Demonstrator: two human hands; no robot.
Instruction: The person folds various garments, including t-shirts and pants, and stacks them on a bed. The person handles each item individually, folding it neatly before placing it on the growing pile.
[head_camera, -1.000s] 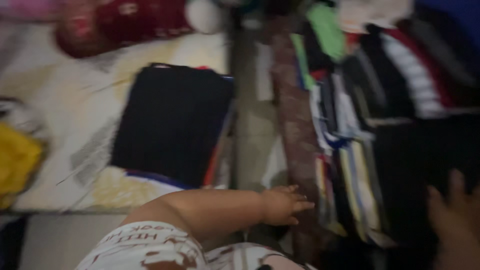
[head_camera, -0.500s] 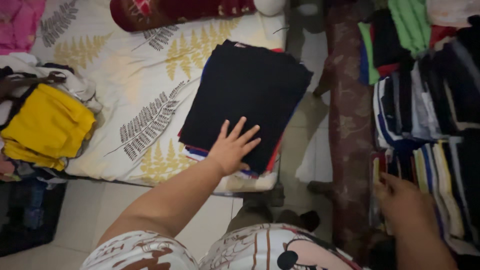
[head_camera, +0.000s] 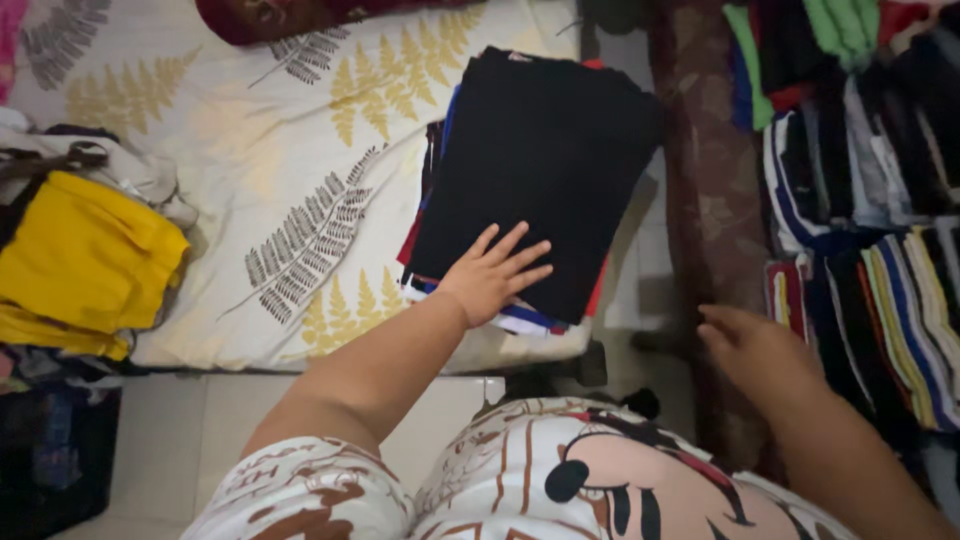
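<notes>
Shifted right: 1 clothes stack (head_camera: 540, 170) under left hand (head_camera: 490, 275).

Stack of folded clothes (head_camera: 540, 165) lay on the bed (head_camera: 250, 200), at its right edge, near corner. Top piece was a black garment, folded flat into a rough rectangle, turned slightly askew so its far right corner overhung the bed's edge. Beneath it, edges of red, blue and white pieces showed along the left and near sides, unevenly aligned. Left hand (head_camera: 490, 275) rested palm down on the near left corner of the black top piece, fingers (head_camera: 520, 250) spread and pointing far-right, touching the fabric. Right hand (head_camera: 760, 350) hung apart from the stack, to its right and nearer, loosely uncurled, holding nothing.
</notes>
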